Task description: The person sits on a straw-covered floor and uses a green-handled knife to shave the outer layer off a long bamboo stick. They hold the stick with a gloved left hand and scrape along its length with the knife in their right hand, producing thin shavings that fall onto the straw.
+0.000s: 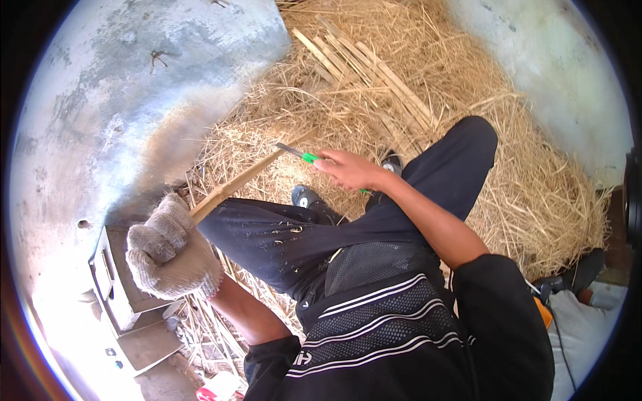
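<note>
My left hand (172, 250), in a thick knitted glove, is closed round the near end of a bamboo strip (234, 184). The strip slants up and away to the right, past my bent left leg. Bare, my right hand (349, 168) grips a knife with a green handle (309, 158). Its narrow blade (289, 149) points left and lies at the strip, near the strip's far part. Whether the edge is cutting into the strip I cannot tell.
Thin straw-like shavings (401, 40) cover the floor, with several split bamboo strips (374, 70) lying on them ahead. A pale wall (147, 80) stands at the left, another (555, 73) at the far right. A grey box-like object (117, 281) sits beside my left hand.
</note>
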{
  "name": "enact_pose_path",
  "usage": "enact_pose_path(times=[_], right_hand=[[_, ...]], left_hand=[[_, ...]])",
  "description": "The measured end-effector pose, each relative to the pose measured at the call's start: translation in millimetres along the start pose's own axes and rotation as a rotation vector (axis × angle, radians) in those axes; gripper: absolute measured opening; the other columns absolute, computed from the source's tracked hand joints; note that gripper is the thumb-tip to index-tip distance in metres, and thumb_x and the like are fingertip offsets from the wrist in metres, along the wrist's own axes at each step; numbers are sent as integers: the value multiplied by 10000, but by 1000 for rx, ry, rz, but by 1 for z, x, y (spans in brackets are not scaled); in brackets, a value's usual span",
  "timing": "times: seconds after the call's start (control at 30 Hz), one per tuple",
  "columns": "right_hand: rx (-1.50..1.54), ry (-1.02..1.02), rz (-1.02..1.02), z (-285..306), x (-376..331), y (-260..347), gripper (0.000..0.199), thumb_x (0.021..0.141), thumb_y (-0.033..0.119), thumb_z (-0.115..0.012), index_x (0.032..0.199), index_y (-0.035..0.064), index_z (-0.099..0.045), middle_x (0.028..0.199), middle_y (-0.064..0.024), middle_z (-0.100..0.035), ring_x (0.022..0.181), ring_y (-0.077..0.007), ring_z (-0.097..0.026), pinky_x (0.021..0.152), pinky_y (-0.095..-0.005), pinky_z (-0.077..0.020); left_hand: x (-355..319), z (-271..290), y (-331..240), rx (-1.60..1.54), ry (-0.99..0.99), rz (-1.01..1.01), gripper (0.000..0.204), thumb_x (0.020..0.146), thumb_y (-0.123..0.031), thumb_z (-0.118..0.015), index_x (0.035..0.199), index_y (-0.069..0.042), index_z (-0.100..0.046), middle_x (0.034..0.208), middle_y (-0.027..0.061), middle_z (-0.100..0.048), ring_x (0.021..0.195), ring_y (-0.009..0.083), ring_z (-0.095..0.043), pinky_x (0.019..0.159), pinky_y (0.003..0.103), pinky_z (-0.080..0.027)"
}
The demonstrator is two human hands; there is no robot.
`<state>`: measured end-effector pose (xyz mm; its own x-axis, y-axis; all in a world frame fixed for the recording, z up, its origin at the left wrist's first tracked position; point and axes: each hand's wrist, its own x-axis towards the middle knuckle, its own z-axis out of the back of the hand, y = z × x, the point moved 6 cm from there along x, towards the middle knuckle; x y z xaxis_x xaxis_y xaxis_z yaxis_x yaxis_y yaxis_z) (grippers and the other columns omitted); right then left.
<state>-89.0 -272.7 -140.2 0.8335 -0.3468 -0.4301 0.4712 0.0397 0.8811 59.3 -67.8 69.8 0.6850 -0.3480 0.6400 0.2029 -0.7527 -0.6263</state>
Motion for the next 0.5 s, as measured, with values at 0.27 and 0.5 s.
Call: enact_pose_path(times=[0.27, 0.5], right_hand=[[95, -160, 225, -12, -5, 3, 378, 1021, 399, -444, 1094, 36, -522, 634, -27, -466, 522, -130, -449, 512, -314, -379], [692, -99, 9, -11, -16, 11, 368, 1015, 450, -466, 1017, 82, -469, 610, 38, -357, 434, -59, -317, 427, -246, -309]], left_hand=[[-13, -14, -23, 98, -10, -190, 398, 923, -275, -488, 562, -173, -355, 442, -43, -271, 383, 82, -220, 437, 261, -230], [-10, -2, -140, 54, 129, -402, 402, 981, -206, -361, 586, -183, -292, 512, -46, -228, 459, 88, -160, 537, 253, -257]])
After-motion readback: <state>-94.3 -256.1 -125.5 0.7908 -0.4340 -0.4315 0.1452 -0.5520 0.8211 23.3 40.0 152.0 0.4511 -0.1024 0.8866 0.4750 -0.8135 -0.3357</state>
